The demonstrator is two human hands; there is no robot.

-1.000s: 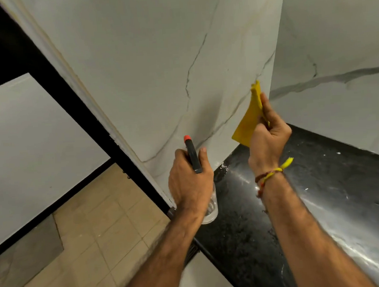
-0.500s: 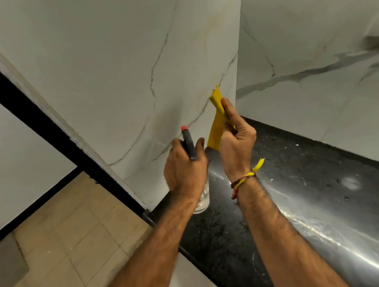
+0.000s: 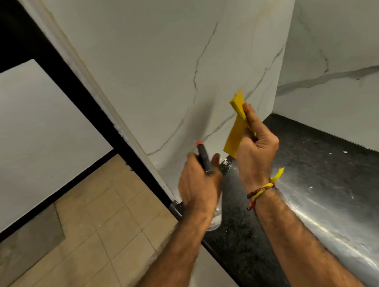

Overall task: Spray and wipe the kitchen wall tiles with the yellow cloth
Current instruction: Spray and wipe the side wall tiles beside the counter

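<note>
My left hand [image 3: 199,185] grips a clear spray bottle [image 3: 205,159] with a black head and a red nozzle, which points up at the white marble-look wall tiles [image 3: 168,67]. A faint grey haze hangs on the tile just above the nozzle. My right hand [image 3: 256,148] pinches a folded yellow cloth [image 3: 235,131] held upright, close to the same tile near the wall corner. Whether the cloth touches the tile I cannot tell. The bottle's clear base [image 3: 215,219] shows below my left wrist.
A black speckled countertop [image 3: 319,179] runs under both hands to the right, wet and shiny near its front. A second tiled wall [image 3: 333,45] meets the first at a corner. Left of the tile's end lie a black frame [image 3: 74,83] and beige floor tiles [image 3: 90,238].
Both hands stay close together with the same grips. The view has swung back to the left, and a grey haze now shows on the tile above the nozzle.
</note>
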